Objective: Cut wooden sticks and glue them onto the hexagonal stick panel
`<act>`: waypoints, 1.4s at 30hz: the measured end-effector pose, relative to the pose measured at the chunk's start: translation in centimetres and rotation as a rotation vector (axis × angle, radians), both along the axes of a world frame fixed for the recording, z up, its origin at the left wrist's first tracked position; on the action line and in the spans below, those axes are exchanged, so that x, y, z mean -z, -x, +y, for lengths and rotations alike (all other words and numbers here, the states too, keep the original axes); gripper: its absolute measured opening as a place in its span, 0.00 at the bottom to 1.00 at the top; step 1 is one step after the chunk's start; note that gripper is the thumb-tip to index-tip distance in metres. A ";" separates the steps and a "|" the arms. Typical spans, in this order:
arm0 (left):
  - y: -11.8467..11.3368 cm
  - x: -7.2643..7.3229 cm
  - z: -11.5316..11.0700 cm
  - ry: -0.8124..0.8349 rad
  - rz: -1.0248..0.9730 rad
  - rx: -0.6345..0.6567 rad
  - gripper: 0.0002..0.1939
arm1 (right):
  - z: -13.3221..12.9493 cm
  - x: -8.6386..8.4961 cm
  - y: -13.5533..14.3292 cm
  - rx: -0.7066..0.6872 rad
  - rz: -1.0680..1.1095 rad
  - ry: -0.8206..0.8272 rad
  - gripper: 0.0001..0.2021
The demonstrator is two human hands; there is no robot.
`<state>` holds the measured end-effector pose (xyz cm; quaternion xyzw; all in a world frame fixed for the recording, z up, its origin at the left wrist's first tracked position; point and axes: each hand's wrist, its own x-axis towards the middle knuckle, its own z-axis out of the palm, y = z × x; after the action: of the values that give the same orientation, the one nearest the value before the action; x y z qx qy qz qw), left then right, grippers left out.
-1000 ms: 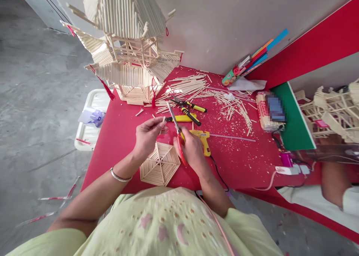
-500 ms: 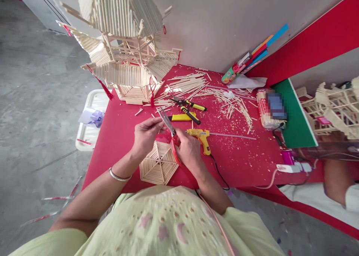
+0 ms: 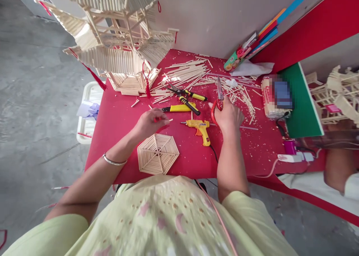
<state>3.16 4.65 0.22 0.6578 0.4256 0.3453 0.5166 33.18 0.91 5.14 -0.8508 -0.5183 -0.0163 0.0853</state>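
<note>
My left hand (image 3: 147, 123) is closed, with a short wooden stick (image 3: 170, 120) poking out from its fingertips. Red-handled scissors (image 3: 219, 89) are in my right hand (image 3: 228, 115), blades pointing away from me, over the right part of the table. Between the hands lies a yellow glue gun (image 3: 199, 128). Just below my left hand, an octagonal panel of sticks (image 3: 158, 154) rests flat. A yellow utility knife (image 3: 179, 108) and yellow-black pliers (image 3: 189, 99) lie beyond the glue gun.
At the back left stands a tall pagoda model of sticks (image 3: 112, 61) with red tassels. Loose sticks (image 3: 190, 70) and shavings cover the red table's (image 3: 174, 166) far side. A green board (image 3: 304, 102), a power strip (image 3: 290, 158) and another person's arm (image 3: 339, 166) are at right.
The scissors have moved from beside my left hand to the right and farther out, in my right hand. My left hand has shifted slightly right, still with a short stick.
</note>
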 end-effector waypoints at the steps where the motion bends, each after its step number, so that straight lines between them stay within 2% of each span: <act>1: 0.0 0.1 0.5 0.001 0.078 0.085 0.07 | 0.4 0.4 -1.4 0.015 -0.010 0.048 0.31; 4: -0.3 0.4 1.6 0.080 0.239 0.301 0.04 | -0.2 1.7 -3.4 0.007 0.008 0.107 0.29; 6: -0.6 0.4 2.1 0.119 0.320 0.391 0.04 | -1.7 2.0 -2.8 -0.038 -0.002 -0.006 0.28; 9: -1.1 0.4 2.5 0.158 0.430 0.480 0.04 | -5.1 1.7 0.2 -0.147 0.011 -0.282 0.23; 10: -1.2 0.3 2.6 0.167 0.455 0.503 0.03 | -6.2 1.7 1.6 -0.206 0.062 -0.329 0.22; 13: -1.5 0.0 2.7 0.187 0.476 0.555 0.03 | -9.1 2.3 6.0 -0.419 0.295 -0.302 0.17; 16: -1.6 -0.2 2.7 0.182 0.465 0.567 0.03 | -10.6 4.2 9.0 -0.496 0.449 -0.208 0.15; 20: -1.7 -0.2 2.6 0.137 0.524 0.583 0.04 | -10.8 6.7 10.5 -0.487 0.494 -0.119 0.16; 23: -2.0 -0.5 2.6 0.102 0.608 0.611 0.03 | -10.3 7.5 10.8 -0.504 0.473 -0.109 0.15; 31: -2.6 -2.3 2.8 0.137 0.783 0.697 0.07 | -9.9 8.6 11.1 -0.556 0.465 -0.217 0.12; 42: -2.2 -1.8 2.7 0.191 0.754 0.673 0.09 | -9.7 8.5 11.3 -0.540 0.455 -0.230 0.11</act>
<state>5.33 7.35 1.99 0.7871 0.3769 -0.1417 0.4673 21.85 -8.81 -3.36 -0.6502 -0.6866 0.1381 0.2945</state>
